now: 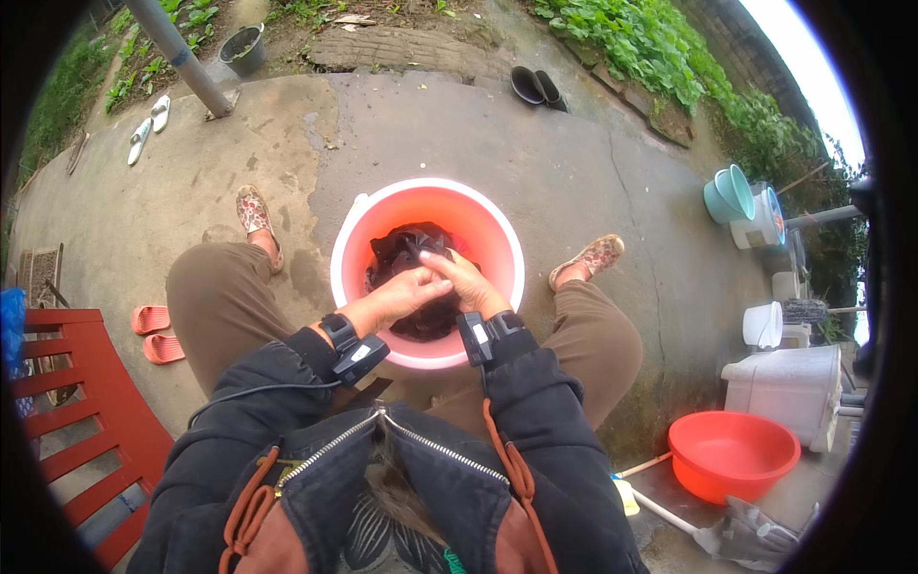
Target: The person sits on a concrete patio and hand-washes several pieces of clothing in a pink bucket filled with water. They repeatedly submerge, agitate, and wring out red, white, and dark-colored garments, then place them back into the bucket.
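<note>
Between my legs stands a round plastic bucket [430,188] with a pale rim and a pink-orange inside. Dark wet-looking cloth [412,244] lies in it. My left hand [404,293], reaching in from the left of the picture, and my right hand [470,281] meet over the cloth, their fingers overlapping. The fingertips are close to the cloth; whether either hand grips some of it is hidden. Both wrists wear black strapped devices.
At the lower right are a red basin [731,455], a white lidded tub [785,387] and handled tools. A red slatted bench [93,402] stands at the left, near pink slippers [161,349]. Black boots [529,86] and a grey pole [172,50] are farther off.
</note>
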{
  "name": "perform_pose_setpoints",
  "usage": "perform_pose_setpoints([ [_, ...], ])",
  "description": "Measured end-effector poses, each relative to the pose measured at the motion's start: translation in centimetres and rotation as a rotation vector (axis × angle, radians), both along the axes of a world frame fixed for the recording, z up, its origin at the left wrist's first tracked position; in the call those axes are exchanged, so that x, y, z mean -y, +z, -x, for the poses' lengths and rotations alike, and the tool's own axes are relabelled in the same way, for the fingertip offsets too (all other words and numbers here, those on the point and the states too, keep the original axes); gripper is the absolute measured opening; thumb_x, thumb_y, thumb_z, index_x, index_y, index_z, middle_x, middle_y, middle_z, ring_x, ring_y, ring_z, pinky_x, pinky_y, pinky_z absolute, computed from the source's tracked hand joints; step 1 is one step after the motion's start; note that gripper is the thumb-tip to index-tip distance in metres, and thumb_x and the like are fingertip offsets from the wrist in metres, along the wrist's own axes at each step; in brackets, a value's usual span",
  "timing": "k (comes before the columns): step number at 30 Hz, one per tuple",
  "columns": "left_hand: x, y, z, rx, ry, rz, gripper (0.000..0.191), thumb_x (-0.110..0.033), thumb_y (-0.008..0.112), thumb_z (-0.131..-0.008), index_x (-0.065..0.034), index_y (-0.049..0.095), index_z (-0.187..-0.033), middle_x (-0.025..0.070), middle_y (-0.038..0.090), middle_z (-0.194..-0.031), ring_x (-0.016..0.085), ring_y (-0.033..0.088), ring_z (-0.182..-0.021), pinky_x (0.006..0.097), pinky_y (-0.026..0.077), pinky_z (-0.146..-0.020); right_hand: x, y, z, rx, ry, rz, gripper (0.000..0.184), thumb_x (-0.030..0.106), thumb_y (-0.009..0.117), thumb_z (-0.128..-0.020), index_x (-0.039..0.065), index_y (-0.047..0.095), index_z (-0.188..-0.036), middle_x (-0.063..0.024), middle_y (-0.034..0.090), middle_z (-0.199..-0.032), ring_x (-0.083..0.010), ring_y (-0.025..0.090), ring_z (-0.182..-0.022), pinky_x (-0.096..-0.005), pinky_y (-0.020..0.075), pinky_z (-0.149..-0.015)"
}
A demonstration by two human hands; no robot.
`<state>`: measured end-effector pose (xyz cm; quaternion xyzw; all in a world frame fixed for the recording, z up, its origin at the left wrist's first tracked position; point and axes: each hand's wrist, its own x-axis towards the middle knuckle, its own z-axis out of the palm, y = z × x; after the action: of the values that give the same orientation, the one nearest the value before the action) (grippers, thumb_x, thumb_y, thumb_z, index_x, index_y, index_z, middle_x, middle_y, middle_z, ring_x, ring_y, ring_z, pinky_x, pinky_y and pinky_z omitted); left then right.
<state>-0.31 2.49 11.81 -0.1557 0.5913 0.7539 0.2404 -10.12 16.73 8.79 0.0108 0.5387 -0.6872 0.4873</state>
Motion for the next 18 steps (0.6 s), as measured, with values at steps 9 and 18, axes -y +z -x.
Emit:
perform_pose_setpoints([
  [9, 2.8, -2.8, 2.0, 0.211, 0.438, -0.54, 0.056, -0.058, 0.058, -0.095, -0.0089, 0.058, -0.121, 0.0182, 0.065, -0.115, 0.029, 0.067, -0.1, 0.0441, 0.055, -0.088, 2.2, 3.1, -2.4, -0.705, -0.017, -0.199, 0.023, 0.004, 0.056, -0.082, 0.002, 0.066, -0.103, -0.0144, 0.07, -0.09, -0.0228, 0.069, -0.086, -0.0348, 0.054, -0.081],
  [18, -1.4, -3.4, 2.2, 0.325, 0.914, -0.403, 0.032, -0.037, 0.058, -0.101, -0.0064, 0.063, -0.107, 0.0081, 0.069, -0.087, 0.023, 0.068, -0.076, 0.0412, 0.057, -0.072, 3.2, 4.1, -2.8, -0.912, -0.21, -0.424, 0.027, 0.03, 0.07, -0.084, 0.004, 0.069, -0.082, -0.0206, 0.067, -0.076, -0.035, 0.067, -0.069, -0.0389, 0.0539, -0.066],
])
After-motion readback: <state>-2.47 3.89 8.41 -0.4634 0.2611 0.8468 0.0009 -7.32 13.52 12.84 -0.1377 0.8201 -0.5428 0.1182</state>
